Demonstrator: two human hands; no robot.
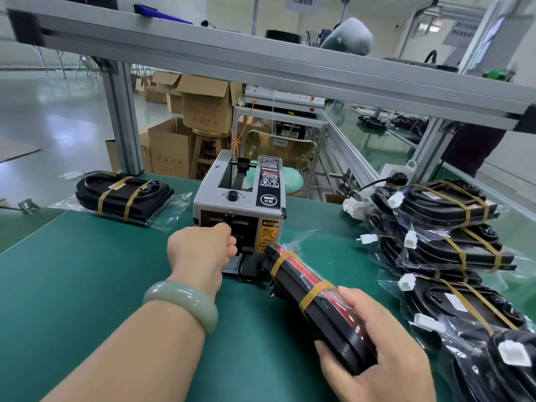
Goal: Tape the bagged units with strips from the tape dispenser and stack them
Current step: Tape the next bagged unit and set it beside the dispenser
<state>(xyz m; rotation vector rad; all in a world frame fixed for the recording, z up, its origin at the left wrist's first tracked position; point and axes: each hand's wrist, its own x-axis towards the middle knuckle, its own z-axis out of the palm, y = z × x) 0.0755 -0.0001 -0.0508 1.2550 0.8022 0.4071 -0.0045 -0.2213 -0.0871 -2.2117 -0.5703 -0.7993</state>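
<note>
Bagged unit [313,297] is up off the bench [87,271], held over the near right part of the green top, its far end just beside the front of the tape dispenser [240,198]. The right hand [377,352] has it by the near end, fingers wrapped round the body and clamped firm.

Two tan tape bands [314,291] cross it, one toward each end. Under the clear film it's a hard black shell with a red strip showing. I'd call it stiff and fairly light, since one hand carries it by one end. The film looks slick and loose, though, so the place to take hold is the solid body through the bag, ideally over a band, never the floppy bag tail.

The left hand [203,250] is at the dispenser's mouth with its fingers curled into the slot. Whether they've pinched a strip is hidden, so I can't tell.

Along the right edge sits the stack [446,227] of taped units, with white plugs [410,239] on thin wires poking out. Those look snaggable, so I'd keep fingers clear of them. One more taped unit [121,198] lies at the far left corner.
</note>
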